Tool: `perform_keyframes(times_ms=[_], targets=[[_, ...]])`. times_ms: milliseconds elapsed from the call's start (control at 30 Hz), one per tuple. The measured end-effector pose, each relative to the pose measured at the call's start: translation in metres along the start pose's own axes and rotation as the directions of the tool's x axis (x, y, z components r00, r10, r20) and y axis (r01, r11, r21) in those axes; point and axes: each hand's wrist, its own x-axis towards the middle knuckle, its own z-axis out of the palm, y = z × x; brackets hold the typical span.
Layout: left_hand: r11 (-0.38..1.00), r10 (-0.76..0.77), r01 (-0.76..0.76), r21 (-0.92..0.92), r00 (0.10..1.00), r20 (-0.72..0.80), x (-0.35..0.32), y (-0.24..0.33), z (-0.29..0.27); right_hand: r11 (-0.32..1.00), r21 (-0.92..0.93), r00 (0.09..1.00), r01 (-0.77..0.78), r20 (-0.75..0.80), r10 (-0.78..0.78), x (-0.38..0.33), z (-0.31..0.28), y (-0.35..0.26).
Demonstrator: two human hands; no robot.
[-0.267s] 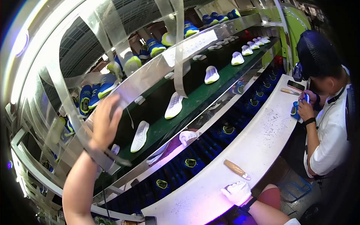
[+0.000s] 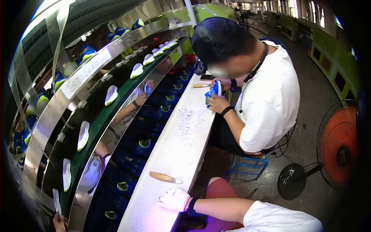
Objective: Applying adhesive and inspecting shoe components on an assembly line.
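The right hand, in a white glove with a dark wrist band, is resting on the long white bench near its lower end. Its fingers are lying curled and drawn together, and nothing is showing inside them.

The wooden-handled tool is lying flat on the bench just beyond this hand, near it but not touching it. Its long axis is running almost straight across the bench, dipping slightly to the right. The brown handle is pointing left toward the shelving, and the pale tip is pointing right toward the bench's open edge.

The left hand is showing only as a sliver at the lower edge, just below a white sole on the green belt; whether it is open or closed cannot be told.

More white soles are lying in a row along the belt, each with its length across the belt.

Farther along the bench a co-worker in a white shirt and dark cap is sitting on a blue stool and holding a blue shoe in both hands. A second wooden tool is lying beside that shoe. An orange fan is standing on the floor at the right
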Motion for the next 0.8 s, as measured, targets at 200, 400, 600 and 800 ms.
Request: perform_keyframes(times_ms=[200, 400, 600, 800], targets=[[0.803, 0.438, -0.453, 0.387, 0.889, 0.132, -0.039, 0.242, 0.201, 0.975, -0.147, 0.985, -0.169, -0.049, 0.164, -0.015, 0.018, 0.022], [0.431, 0.812, -0.682, 0.591, 0.578, 0.076, -0.087, 0.294, 0.245, 0.983, -0.135, 0.991, -0.126, -0.071, 0.117, -0.021, 0.018, 0.02], [0.424, 0.891, -0.751, 0.505, 0.445, -0.086, -0.171, 0.299, 0.288, 0.946, 0.086, 0.947, -0.313, -0.051, 0.318, -0.015, 0.006, 0.024], [0.506, 0.859, -0.862, -0.032, 0.501, 0.103, -0.28, 0.262, 0.408, 0.891, 0.213, 0.908, -0.4, -0.035, 0.417, 0.002, 0.02, 0.037]])
